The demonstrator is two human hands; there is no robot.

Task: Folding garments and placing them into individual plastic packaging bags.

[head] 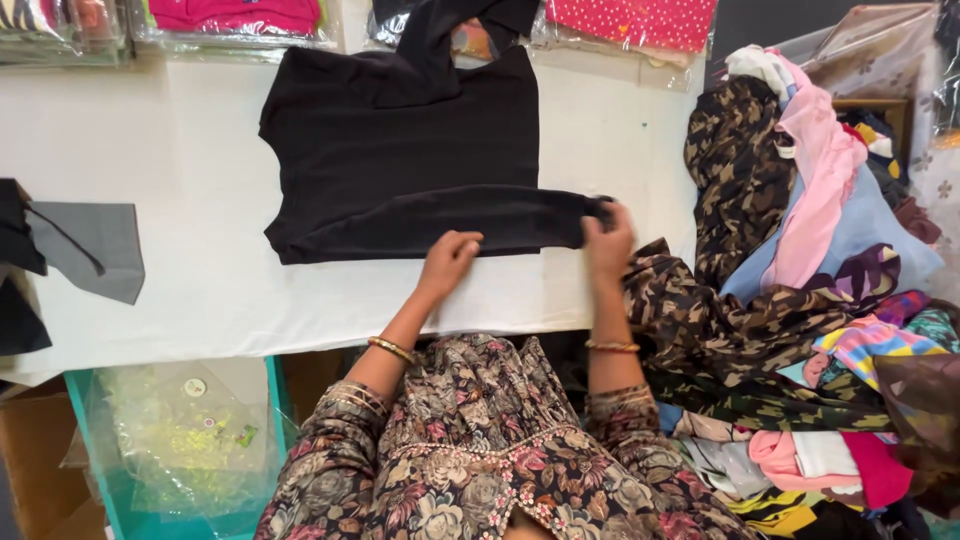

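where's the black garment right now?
Head view: black garment lies flat mid-table, its sleeve folded across the hem; left hand and right hand rest on it.

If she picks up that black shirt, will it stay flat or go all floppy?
Probably floppy: the black shirt lies limp on the white table, and its sleeve folds flat across it. It looks thin, so likely light. The right hand grips the cuff and the left hand presses the sleeve; unheld parts would likely droop.
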